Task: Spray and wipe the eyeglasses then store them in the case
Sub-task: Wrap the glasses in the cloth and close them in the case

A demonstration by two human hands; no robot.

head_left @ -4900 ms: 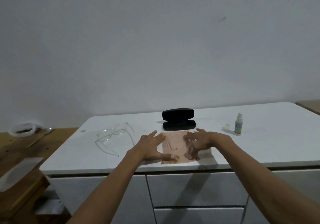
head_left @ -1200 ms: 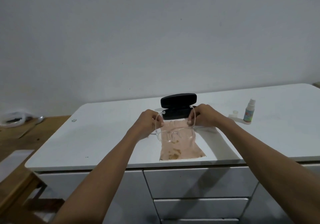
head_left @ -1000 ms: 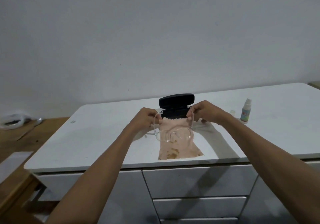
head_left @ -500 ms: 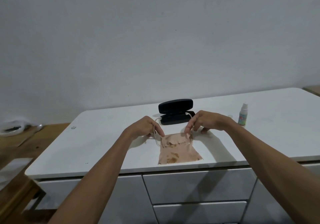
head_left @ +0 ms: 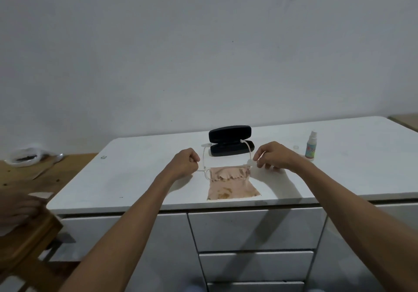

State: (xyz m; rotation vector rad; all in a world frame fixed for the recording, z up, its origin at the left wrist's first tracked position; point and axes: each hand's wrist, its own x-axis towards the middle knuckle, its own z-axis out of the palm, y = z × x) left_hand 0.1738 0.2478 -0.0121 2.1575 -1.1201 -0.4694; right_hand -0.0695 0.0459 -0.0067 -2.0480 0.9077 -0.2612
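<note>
Clear-framed eyeglasses (head_left: 226, 174) rest lens-down on the far edge of a stained pink cloth (head_left: 230, 186), their temples open and pointing toward the case. My left hand (head_left: 186, 162) pinches the left hinge end of the frame, and my right hand (head_left: 272, 156) pinches the right one. Just behind the glasses, a black hard case (head_left: 230, 140) stands open on the white counter (head_left: 135, 174). A small spray bottle (head_left: 311, 145) stands to the right, with its clear cap (head_left: 295, 148) beside it.
White drawers (head_left: 255, 228) sit below the counter's front edge. To the left stands a lower wooden table (head_left: 27, 178) with a plastic bag (head_left: 24, 156) on it. A bare wall rises behind the counter.
Both hands brought the glasses from the left side of the counter onto the cloth, then lowered them onto its far edge. The cloth's far edge has bunched up under the lenses.
</note>
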